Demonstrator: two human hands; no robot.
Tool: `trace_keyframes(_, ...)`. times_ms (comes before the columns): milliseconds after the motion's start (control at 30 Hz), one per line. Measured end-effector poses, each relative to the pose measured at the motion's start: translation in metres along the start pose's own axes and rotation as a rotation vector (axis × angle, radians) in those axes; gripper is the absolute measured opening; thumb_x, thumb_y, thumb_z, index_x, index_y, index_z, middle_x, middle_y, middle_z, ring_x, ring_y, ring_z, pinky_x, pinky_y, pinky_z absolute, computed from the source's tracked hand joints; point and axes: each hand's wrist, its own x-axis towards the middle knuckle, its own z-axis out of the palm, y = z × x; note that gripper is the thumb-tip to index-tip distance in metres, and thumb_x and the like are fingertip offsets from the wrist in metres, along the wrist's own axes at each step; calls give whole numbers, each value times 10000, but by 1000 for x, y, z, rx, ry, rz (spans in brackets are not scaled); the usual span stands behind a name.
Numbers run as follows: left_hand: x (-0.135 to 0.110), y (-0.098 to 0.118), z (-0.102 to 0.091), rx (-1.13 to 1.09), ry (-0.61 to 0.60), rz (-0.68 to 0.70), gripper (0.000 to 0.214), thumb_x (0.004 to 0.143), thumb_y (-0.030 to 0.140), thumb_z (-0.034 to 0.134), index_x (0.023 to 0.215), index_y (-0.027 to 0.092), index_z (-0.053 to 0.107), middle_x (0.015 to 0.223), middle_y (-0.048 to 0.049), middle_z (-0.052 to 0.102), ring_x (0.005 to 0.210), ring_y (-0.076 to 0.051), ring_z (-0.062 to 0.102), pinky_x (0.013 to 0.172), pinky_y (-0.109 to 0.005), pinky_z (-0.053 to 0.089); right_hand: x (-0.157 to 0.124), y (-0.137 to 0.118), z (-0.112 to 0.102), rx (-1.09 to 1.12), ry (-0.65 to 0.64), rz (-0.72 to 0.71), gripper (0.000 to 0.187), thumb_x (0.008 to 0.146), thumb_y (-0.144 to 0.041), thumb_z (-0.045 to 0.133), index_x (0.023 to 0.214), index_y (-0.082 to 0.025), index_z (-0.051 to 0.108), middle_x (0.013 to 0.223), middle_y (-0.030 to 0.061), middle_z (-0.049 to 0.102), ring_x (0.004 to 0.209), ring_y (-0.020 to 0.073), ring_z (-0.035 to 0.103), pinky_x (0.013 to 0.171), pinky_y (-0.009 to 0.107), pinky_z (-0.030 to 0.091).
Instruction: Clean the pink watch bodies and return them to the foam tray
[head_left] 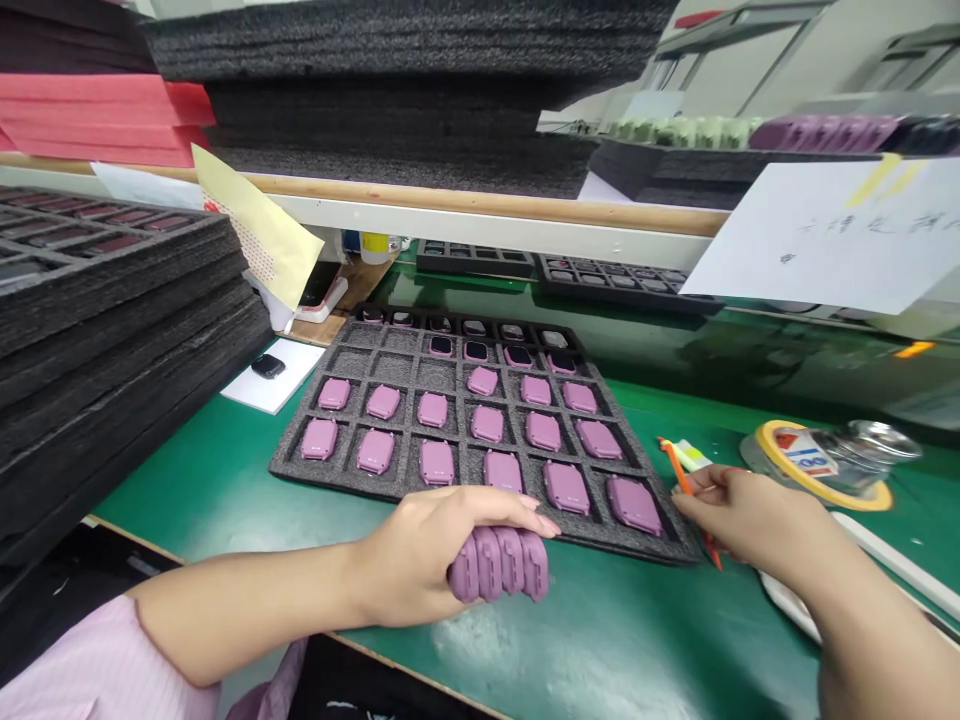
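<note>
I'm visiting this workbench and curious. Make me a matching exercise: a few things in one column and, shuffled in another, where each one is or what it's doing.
Things:
1. Left hand
2. Right hand
3. Dark foam tray
4. Small black object

Places or states:
A. Lying on a white sheet
B. Holding an orange stick
C. Lying on a green bench mat
D. Holding a stack of mauve plastic parts

Pairs: 1-D, 2-B, 3-C, 4-A
</note>
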Motion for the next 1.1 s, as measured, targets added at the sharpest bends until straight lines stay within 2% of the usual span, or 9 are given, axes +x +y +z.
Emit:
trace_keyframes(167,-2,-2,2,-43,21,-9,551,839,103,699,1331,207,475,1233,-129,723,1229,-250,676,1061,-390,563,-10,-1,-14,267,239,-22,600,674,-301,552,1265,-242,640,599,-19,674,545,259,631,670,394,475)
trace_keyframes(367,-3,-1,0,-47,15,-51,596,821,111,734,1340,227,463,1264,-111,700,1220,-238,679,1062,-365,557,-20,3,-19,779,467,-119,549,633,-533,660,1074,-206,666,991,116,748,657,226,708,622,382,595)
trace_keyframes(433,-2,2,1,-30,26,-95,584,815,138,763,1312,240,473,1241,-103,702,1180,-230,699,1026,-349,574,-18,8,-22,967,603,-141,435,626,-498,747,912,-181,660,944,140,741,657,210,711,633,360,603)
trace_keyframes(500,-1,6,2,-40,55,-179,579,793,166,800,1268,252,480,1205,-90,716,1127,-221,720,982,-342,590,-10,17,-28,1038,707,-131,301,748,-454,715,814,-169,645,788,104,705,581,176,674,626,348,596)
trace_keyframes(600,1,7,6,-141,106,-391,604,749,170,834,1227,262,477,1151,-76,746,1042,-216,746,936,-366,606,6,36,-41,946,748,-52,243,942,-338,566,835,-139,656,662,30,629,498,140,609,609,331,579)
trace_keyframes(700,3,4,8,-312,135,-575,631,728,146,826,1249,278,497,1132,-71,751,1023,-233,747,921,-422,613,19,56,-53,811,734,45,206,1003,-284,567,930,-121,670,712,-13,635,557,111,619,630,291,570)
trace_keyframes(900,5,-5,9,-570,169,-722,660,713,178,846,1273,267,509,1162,-86,738,1103,-274,725,953,-494,592,26,73,-61,458,557,101,324,1049,-393,508,972,-130,681,847,8,680,731,121,675,702,288,575)
trace_keyframes(1000,7,-5,7,-469,171,-709,656,698,204,861,1254,246,514,1132,-84,756,1047,-262,741,954,-497,585,28,73,-63,250,550,102,352,1055,-395,487,928,-129,680,834,14,672,765,134,678,737,306,567)
trace_keyframes(1100,9,-4,4,-136,132,-591,545,725,221,840,1207,246,586,1140,-64,765,1045,-241,738,991,-470,564,26,63,-62,35,601,6,310,1036,-369,525,881,-138,661,785,23,670,727,148,673,728,324,561)
